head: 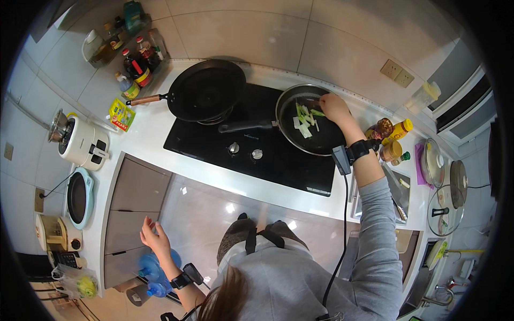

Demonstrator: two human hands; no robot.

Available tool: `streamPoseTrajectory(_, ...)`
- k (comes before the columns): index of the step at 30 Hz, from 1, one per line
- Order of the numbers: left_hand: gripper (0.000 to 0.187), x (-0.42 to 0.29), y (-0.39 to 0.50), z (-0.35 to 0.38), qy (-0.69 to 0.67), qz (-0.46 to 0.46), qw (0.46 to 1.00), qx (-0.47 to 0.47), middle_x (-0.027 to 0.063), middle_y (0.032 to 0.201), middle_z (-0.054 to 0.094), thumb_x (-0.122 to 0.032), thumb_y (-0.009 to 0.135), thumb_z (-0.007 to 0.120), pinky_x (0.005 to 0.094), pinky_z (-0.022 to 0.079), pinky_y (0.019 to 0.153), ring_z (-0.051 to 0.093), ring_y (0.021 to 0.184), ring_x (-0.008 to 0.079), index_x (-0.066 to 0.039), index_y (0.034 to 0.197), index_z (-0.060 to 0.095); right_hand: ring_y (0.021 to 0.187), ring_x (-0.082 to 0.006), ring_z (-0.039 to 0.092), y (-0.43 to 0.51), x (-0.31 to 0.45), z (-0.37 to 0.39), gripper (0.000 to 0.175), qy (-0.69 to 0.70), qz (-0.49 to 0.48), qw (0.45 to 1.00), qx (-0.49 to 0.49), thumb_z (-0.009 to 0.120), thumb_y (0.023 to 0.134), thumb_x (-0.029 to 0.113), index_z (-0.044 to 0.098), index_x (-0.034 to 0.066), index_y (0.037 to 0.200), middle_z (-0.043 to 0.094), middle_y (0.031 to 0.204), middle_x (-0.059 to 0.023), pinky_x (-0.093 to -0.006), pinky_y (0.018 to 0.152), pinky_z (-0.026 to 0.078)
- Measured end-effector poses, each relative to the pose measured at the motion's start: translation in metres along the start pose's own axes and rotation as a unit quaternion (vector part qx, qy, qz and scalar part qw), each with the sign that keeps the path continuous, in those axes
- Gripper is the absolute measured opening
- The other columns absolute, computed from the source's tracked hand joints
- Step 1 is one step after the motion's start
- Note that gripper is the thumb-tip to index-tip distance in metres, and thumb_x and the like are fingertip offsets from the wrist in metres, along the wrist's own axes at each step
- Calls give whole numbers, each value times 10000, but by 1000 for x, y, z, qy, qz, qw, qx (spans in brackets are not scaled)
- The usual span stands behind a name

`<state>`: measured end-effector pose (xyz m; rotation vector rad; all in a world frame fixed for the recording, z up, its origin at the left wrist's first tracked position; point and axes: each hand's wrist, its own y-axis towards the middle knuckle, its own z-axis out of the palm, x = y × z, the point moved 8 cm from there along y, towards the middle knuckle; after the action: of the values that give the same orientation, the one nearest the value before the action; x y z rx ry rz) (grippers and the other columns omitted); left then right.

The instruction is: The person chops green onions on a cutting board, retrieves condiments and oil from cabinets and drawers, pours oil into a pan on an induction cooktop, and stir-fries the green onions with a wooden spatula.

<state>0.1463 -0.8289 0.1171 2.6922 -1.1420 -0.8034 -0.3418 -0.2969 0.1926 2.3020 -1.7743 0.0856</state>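
Observation:
My right hand (334, 107) is over the far side of a black frying pan (333, 134), fingers curled down beside cut scallion pieces (307, 116). The fingertips are partly hidden, so I cannot tell whether they grip any of the pieces. White and green scallion lies loose on the pan's dark base. The pan sits on the right side of a black glass cooktop (213, 140), its dark handle (245, 126) pointing left. My left hand (156, 236) hangs in the air in front of the grey drawers (128, 230), with its fingers apart and nothing in it.
A black wok (207, 94) with a wooden handle occupies the left burner. Seasoning jars (390, 150) crowd the counter right of the pan. Beyond them are glass lids (432, 162). A white air fryer (83, 142) stands at left. Blue water bottles (154, 267) are on the floor.

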Motion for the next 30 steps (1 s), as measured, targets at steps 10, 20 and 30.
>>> streamPoseTrajectory(10,406,-1,14,17,-4,31,999,9,70,1171,631,-184,958,567,473,189,1140,623,1048,185,-63,1340,504,913,-330,655,-131,63,-79,143,-35,-137,988,66,623,851,134,748,97,909,673,952,-116,-433,799,537)
streamPoseTrajectory(20,415,-40,33,37,-30,88,995,36,60,1176,631,-171,947,579,468,200,1136,622,1040,171,-66,1342,508,859,-331,647,-158,49,-64,166,-49,-53,996,51,603,887,141,712,58,981,648,973,-103,-425,764,530)
streamPoseTrajectory(30,411,-26,21,27,-21,58,998,30,58,1185,623,-162,944,576,470,202,1132,625,1028,170,-71,1339,508,832,-336,680,-127,57,-29,138,-43,-77,996,7,572,856,110,700,59,859,655,907,-152,-435,719,560)
